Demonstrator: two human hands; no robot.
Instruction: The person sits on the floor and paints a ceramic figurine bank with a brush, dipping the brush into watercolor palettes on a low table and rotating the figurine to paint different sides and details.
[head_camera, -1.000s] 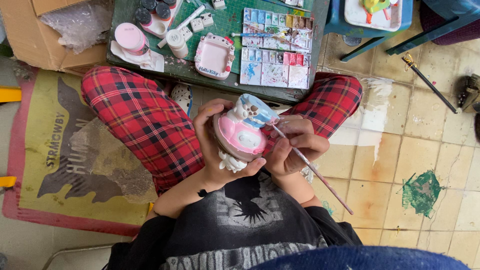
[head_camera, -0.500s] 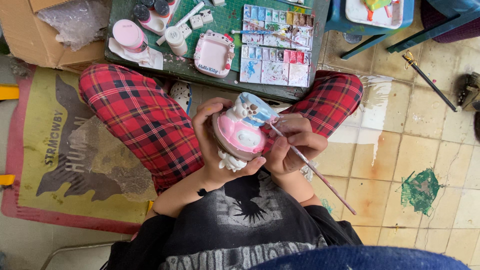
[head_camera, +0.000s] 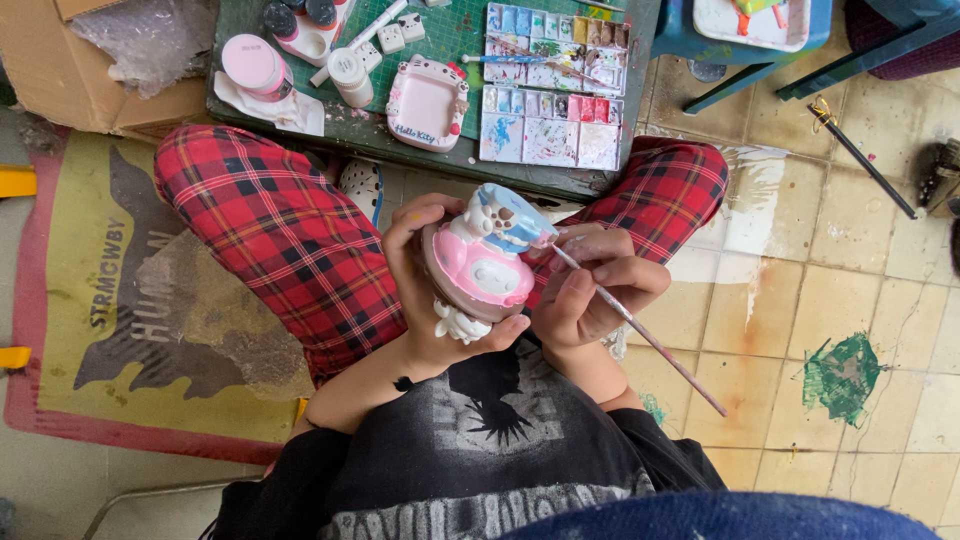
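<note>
Cradle the pink figurine (head_camera: 478, 268) firmly in your left hand (head_camera: 425, 300); your right hand (head_camera: 590, 290) pinches the brush (head_camera: 640, 335), so steady its tip on the blue hat.

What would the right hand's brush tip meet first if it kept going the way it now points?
The right hand aims the paintbrush up and left, so its tip would first meet the figurine held in the left hand, near the blue top. It already looks about touching; depth is unclear.

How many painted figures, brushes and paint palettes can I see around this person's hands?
Painted figures: 2, the pink figurine in the left hand and the pink frame.
Brushes: 2, the held brush and the palette brush.
Palettes: 1, the paint palette.
Total: 5
</note>
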